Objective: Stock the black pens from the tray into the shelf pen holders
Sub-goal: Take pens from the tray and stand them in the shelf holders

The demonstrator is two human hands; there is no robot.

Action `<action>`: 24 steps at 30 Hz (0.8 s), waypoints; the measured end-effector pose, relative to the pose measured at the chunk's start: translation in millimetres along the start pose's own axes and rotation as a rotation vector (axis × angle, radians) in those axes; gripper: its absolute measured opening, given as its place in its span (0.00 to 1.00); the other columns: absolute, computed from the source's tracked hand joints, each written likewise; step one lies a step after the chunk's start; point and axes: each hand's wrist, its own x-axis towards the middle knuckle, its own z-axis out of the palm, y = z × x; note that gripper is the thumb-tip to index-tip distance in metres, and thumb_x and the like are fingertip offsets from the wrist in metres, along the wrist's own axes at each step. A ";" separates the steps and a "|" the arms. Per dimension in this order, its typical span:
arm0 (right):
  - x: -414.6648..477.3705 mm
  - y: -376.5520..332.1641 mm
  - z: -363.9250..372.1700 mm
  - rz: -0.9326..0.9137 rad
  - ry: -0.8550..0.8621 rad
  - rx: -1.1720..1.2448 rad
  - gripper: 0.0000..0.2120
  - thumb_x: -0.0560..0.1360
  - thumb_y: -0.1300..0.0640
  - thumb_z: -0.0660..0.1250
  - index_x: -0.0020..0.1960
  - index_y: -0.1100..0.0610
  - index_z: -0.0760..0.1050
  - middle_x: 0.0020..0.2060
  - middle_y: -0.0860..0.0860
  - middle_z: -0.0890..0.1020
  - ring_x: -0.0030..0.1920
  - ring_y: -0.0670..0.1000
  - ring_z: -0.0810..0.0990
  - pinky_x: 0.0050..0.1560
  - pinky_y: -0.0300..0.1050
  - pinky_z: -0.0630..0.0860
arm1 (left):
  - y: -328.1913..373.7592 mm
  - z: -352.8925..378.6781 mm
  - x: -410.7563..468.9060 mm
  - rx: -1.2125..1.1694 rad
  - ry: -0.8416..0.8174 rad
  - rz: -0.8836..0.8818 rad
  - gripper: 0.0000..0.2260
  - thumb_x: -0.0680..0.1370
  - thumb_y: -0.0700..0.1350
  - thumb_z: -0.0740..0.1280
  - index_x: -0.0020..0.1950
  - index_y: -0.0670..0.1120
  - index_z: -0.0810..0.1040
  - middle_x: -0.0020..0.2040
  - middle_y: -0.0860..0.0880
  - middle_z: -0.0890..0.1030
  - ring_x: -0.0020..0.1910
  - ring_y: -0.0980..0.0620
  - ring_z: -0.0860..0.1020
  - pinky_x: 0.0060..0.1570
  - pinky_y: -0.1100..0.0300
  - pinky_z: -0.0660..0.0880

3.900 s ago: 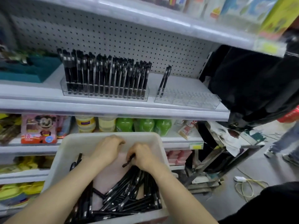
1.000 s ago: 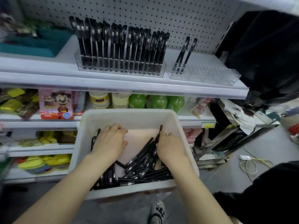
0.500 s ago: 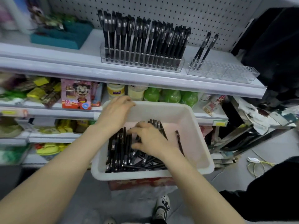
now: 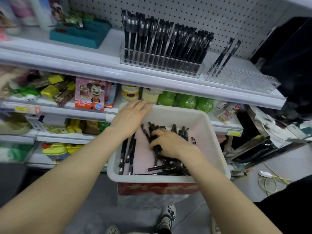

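Head view shows your left hand [image 4: 130,119] stretched flat over the upper-left corner of the tray [image 4: 179,112] — fingers straight and close together, their tips lying on the far rim, gripping nothing. Your right hand [image 4: 168,146] is down in the middle of the tray, fingers curled over a bundle of the black pens [image 4: 170,169]; the thumb is hidden, so you cannot tell how it closes underneath. Pen caps fan out past your knuckles toward the top of the frame, and barrels trail out beneath the wrist. More loose pens are heaped along the tray's lower edge, and a few lie side by side by its left wall, just below your left wrist. The tray sits on a red box [image 4: 157,188] at centre frame. Above it, on the shelf [image 4: 84,65], the full pen holder [image 4: 162,65] stands packed with upright pens, while the second pen holder [image 4: 241,78] just to its right holds only two pens [image 4: 224,56] — both leaning at its left end.
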 end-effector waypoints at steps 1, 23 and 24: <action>0.0 1.9 -1.2 0.017 0.019 -0.033 0.22 0.74 0.65 0.65 0.62 0.44 0.78 0.72 0.50 0.67 0.72 0.57 0.62 0.71 0.52 0.63 | -0.3 0.8 0.5 -0.004 0.008 0.000 0.34 0.75 0.32 0.64 0.78 0.47 0.57 0.76 0.44 0.61 0.74 0.44 0.58 0.74 0.50 0.58; -16.0 50.1 12.9 0.196 0.103 0.222 0.08 0.68 0.59 0.71 0.47 0.52 0.82 0.56 0.48 0.72 0.57 0.53 0.70 0.61 0.44 0.67 | -1.7 2.7 -1.3 -0.036 0.079 -0.016 0.34 0.75 0.31 0.63 0.78 0.48 0.57 0.76 0.46 0.62 0.74 0.46 0.60 0.73 0.53 0.57; -20.0 56.9 12.8 0.217 0.109 0.240 0.08 0.69 0.61 0.71 0.47 0.53 0.83 0.56 0.48 0.72 0.58 0.53 0.71 0.62 0.44 0.67 | -1.7 2.1 -0.9 -0.031 0.071 -0.014 0.34 0.75 0.31 0.63 0.78 0.48 0.56 0.76 0.46 0.61 0.74 0.45 0.59 0.73 0.53 0.56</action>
